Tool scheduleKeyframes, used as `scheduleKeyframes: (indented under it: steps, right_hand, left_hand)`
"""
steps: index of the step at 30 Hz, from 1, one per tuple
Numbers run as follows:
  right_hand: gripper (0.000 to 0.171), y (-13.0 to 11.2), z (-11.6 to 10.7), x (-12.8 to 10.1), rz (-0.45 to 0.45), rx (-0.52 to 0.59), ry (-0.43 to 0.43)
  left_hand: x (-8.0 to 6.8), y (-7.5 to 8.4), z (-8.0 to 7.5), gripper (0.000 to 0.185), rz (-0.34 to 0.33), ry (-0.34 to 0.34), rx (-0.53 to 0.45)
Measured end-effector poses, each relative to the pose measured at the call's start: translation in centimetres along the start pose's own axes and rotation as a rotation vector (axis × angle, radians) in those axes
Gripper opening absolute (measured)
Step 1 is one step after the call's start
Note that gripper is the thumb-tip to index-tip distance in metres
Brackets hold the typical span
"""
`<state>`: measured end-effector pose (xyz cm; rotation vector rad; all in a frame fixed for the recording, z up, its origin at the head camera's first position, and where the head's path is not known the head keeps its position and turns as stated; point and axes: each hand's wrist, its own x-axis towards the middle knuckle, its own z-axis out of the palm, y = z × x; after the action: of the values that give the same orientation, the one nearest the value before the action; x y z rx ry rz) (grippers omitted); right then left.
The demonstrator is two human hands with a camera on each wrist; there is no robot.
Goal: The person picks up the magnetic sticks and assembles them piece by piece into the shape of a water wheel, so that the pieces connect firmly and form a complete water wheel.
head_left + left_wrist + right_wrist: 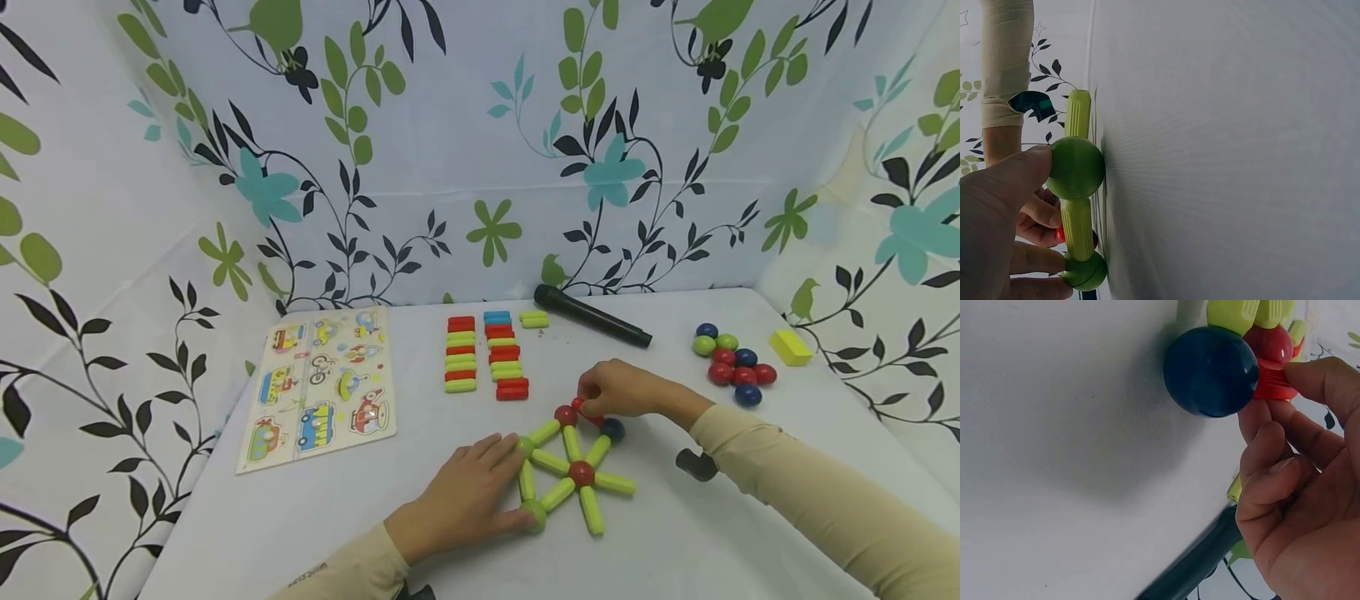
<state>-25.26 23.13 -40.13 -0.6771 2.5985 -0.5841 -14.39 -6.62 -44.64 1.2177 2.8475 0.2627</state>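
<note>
Light-green rods and coloured balls form a wheel-like frame on the table, around a central red ball [581, 473]. My left hand [457, 496] lies along its left side. The thumb touches the near green ball [1076, 167], and straight fingers rest on the farther green ball [1084, 272], with a green rod [1077, 226] joining the two. At the far right of the frame, my right hand [626, 389] pinches a red rod [1274, 382] between thumb and fingers. That rod sits between a dark blue ball [1210, 372] and a red ball [566, 416].
Two columns of red, green and blue rods [461, 354] lie behind the frame, near a black microphone [592, 315]. Loose balls [723, 373] and a yellow block [791, 347] are at the right. A wooden picture puzzle board [322, 387] lies at the left.
</note>
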Motion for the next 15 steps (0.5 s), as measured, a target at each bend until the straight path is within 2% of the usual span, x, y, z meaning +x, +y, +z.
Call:
scheduleKeyframes:
  steps: [4, 10, 15]
  right_hand:
    - [0.004, -0.14, -0.02, -0.30, -0.009, -0.027, -0.028]
    - [0.003, -0.52, 0.09, -0.67, -0.005, -0.043, -0.115]
    - [0.003, -0.66, 0.50, -0.59, -0.013, -0.054, -0.114]
  left_hand:
    - [0.02, 0.03, 0.02, 0.083, 0.000, -0.005, -0.007]
    - [0.11, 0.07, -0.07, 0.083, -0.012, -0.016, -0.004]
    - [0.09, 0.10, -0.11, 0.083, -0.016, -0.021, 0.003]
